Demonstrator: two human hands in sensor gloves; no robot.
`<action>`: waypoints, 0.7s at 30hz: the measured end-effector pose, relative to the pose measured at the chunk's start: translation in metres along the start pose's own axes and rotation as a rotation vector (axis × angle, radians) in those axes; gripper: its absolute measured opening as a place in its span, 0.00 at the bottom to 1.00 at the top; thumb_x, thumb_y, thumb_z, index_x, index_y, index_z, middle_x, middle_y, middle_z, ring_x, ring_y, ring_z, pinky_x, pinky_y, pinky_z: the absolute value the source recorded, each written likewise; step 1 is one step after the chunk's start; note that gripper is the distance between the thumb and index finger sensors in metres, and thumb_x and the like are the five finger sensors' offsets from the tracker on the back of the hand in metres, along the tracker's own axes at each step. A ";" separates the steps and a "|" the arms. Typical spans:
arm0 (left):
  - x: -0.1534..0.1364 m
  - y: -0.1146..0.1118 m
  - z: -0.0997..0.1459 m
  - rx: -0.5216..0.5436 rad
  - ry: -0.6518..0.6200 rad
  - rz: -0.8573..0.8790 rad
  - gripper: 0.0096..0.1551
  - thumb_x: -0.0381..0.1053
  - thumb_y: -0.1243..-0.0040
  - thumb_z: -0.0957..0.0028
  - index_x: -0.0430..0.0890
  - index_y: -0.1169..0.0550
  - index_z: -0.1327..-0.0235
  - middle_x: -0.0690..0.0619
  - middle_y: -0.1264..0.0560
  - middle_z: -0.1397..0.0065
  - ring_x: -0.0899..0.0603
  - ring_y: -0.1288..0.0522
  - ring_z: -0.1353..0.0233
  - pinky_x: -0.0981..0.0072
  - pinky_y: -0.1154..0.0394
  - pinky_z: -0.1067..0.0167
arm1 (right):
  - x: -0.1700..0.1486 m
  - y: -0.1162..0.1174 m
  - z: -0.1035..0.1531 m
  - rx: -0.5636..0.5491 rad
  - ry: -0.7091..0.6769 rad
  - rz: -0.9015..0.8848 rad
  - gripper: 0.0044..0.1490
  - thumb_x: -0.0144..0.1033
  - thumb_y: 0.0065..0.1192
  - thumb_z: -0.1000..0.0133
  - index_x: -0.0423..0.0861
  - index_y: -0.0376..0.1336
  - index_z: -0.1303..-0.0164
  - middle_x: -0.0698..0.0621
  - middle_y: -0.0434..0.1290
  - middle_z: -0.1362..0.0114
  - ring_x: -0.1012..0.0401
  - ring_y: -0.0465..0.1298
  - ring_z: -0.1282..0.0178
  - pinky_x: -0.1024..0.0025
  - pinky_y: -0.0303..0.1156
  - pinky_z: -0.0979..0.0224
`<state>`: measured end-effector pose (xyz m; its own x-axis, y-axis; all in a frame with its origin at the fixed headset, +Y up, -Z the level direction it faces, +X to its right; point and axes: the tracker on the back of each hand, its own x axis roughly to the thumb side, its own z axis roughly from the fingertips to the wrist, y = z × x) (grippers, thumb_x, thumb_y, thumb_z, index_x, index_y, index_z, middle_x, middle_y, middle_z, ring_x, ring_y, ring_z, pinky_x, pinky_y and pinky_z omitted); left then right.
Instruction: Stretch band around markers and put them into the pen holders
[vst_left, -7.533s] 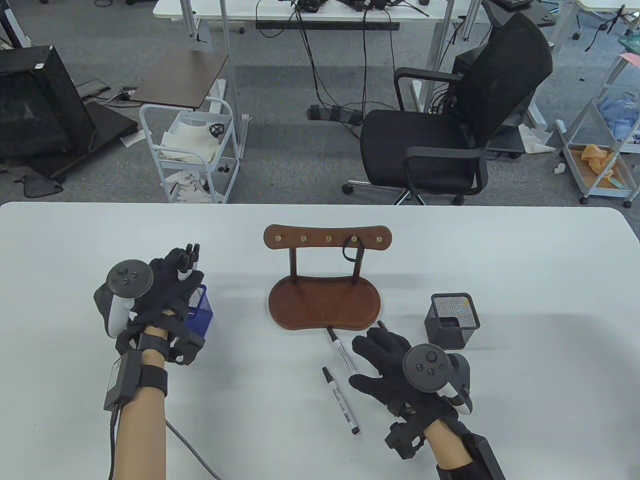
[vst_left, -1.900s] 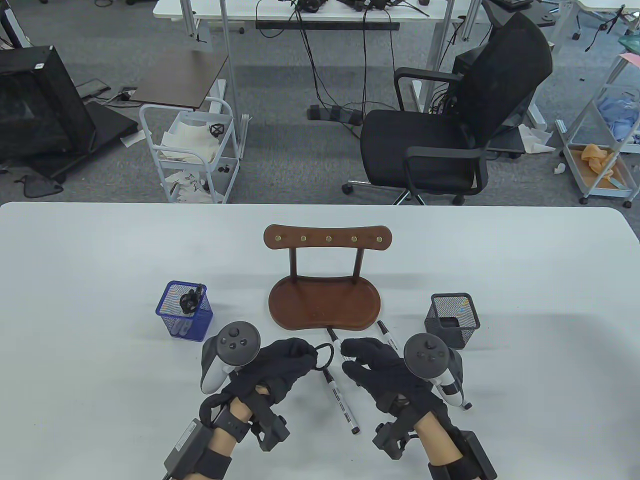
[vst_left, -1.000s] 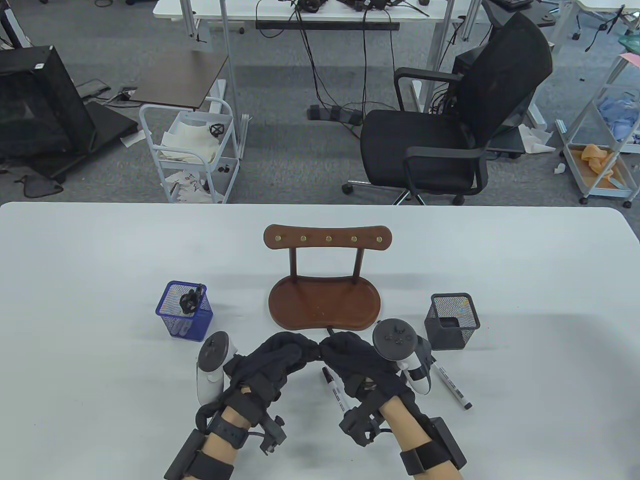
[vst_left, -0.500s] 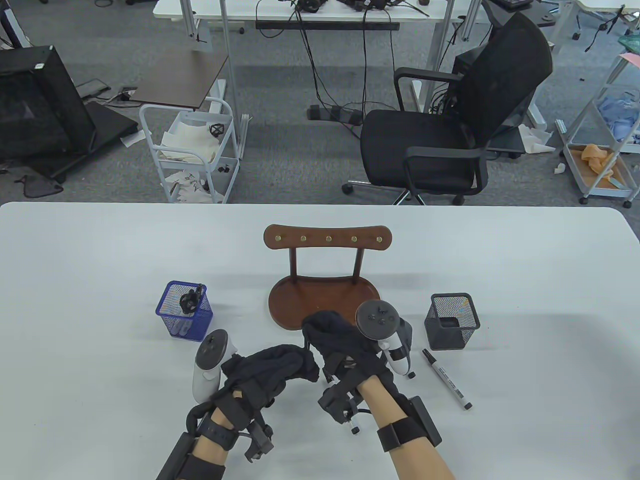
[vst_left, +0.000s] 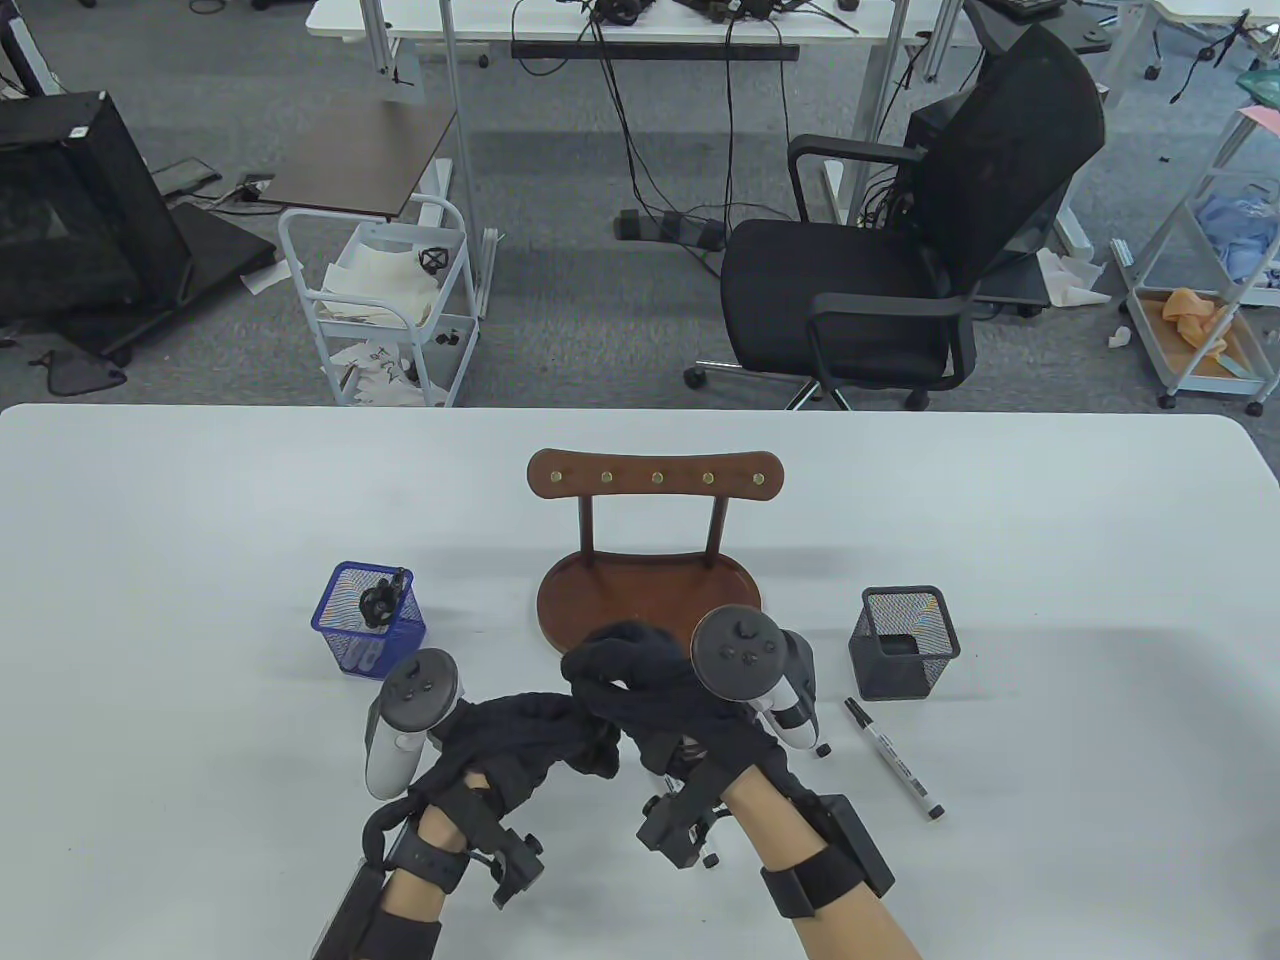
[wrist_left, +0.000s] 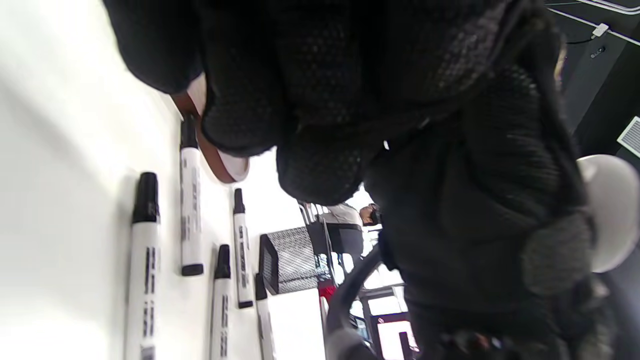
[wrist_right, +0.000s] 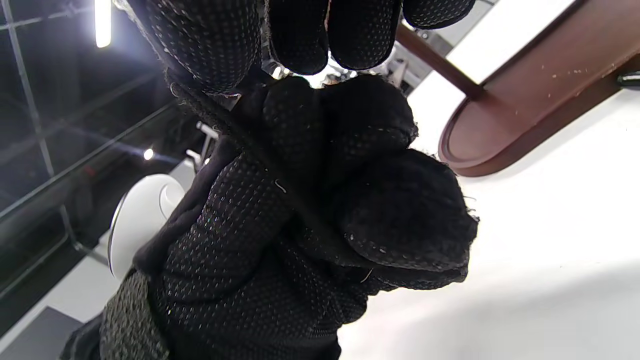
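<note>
My left hand (vst_left: 545, 735) and right hand (vst_left: 625, 670) meet in front of the wooden stand (vst_left: 650, 600), the right lying over the left, both with curled fingers. In the right wrist view the black band (wrist_right: 300, 215) shows as a thin strand drawn across the left glove up to my right hand's fingers (wrist_right: 300, 45). One white marker (vst_left: 893, 760) lies to the right of the hands. The left wrist view shows several markers (wrist_left: 145, 260) flat on the table under the hands. The blue pen holder (vst_left: 370, 625) holds a banded bundle (vst_left: 380, 600). The black pen holder (vst_left: 905, 640) stands at the right.
The wooden stand has a row of brass pegs (vst_left: 657, 477) with nothing hanging on them. The white table (vst_left: 1050, 550) reaches well past both holders. An office chair (vst_left: 900, 250) and a white cart (vst_left: 385, 300) stand beyond its far edge.
My right hand has risen off the markers and shifted left onto my left hand. The left hand has rolled a little leftward. The marker at the right has come into full view.
</note>
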<state>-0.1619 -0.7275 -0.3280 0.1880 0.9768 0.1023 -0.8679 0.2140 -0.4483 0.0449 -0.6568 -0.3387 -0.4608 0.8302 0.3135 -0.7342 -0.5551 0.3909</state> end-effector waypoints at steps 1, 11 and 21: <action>0.001 0.000 0.000 0.010 0.004 -0.023 0.18 0.58 0.29 0.45 0.46 0.11 0.54 0.50 0.06 0.55 0.44 0.13 0.48 0.38 0.26 0.34 | 0.002 0.001 0.000 0.008 -0.004 0.021 0.20 0.40 0.68 0.43 0.59 0.71 0.40 0.52 0.67 0.22 0.47 0.65 0.24 0.39 0.55 0.18; -0.001 -0.005 0.002 -0.063 0.018 -0.092 0.21 0.57 0.26 0.46 0.52 0.17 0.43 0.56 0.10 0.44 0.40 0.17 0.38 0.33 0.31 0.31 | 0.007 0.002 -0.009 0.045 0.021 0.117 0.20 0.39 0.69 0.44 0.58 0.71 0.40 0.51 0.68 0.22 0.47 0.65 0.24 0.39 0.55 0.17; -0.002 -0.005 0.001 -0.145 -0.021 -0.101 0.38 0.57 0.23 0.48 0.46 0.26 0.27 0.52 0.16 0.34 0.36 0.24 0.28 0.28 0.37 0.27 | -0.016 -0.007 -0.021 0.099 0.125 0.141 0.21 0.41 0.71 0.45 0.60 0.72 0.41 0.51 0.68 0.23 0.46 0.65 0.23 0.39 0.54 0.18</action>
<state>-0.1581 -0.7307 -0.3254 0.2600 0.9504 0.1706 -0.7693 0.3107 -0.5582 0.0469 -0.6654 -0.3649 -0.6183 0.7405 0.2634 -0.6087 -0.6632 0.4356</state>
